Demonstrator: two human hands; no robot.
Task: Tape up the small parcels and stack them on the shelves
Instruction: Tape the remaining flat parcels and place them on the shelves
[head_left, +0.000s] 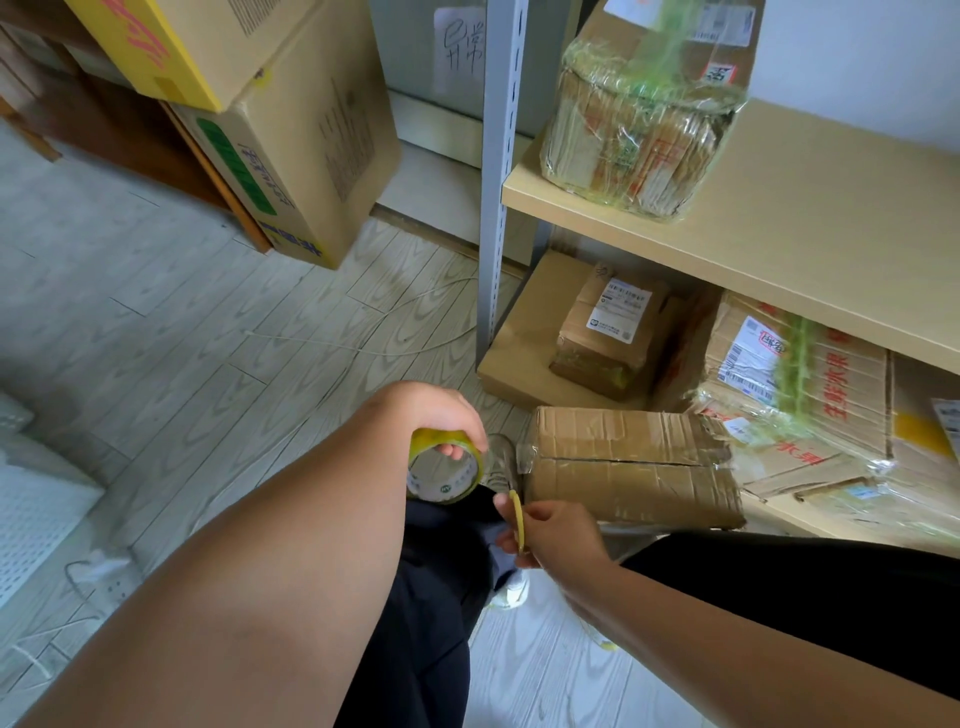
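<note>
A person crouches before a shelf unit, a small parcel (631, 462) resting on the right knee, just in front of the lower shelf (524, 358). The parcel's long axis runs left to right; its creased brown top faces up, with the flap seam running along that length. Clear tape (501, 460) stretches from the parcel's left end to the tape roll (445, 467), held just beside it.

The left hand (441, 415) grips the roll from above, fingers curled over the rim and one fingertip inside the core. The roll stands on edge, its open core facing the camera; small green print on the white inner ring is too small to read.

The right hand (553, 530) pinches a thin yellow tool (517, 519) between thumb and fingers, just below the stretched tape; what kind of tool it is cannot be told.

On the upper shelf (805, 218) sits a parcel wrapped in greenish film (644, 124). On the lower shelf stand a labelled box (613, 332) and, to its right, a carton (795, 395) printed in red with 生鲜水果.

Far left, two big cartons (291, 130) are stacked on the floor (156, 312), the top one yellow-sided. A paper sign (460, 49) with handwritten characters hangs on the far wall. A power strip (111, 584) lies near left.
</note>
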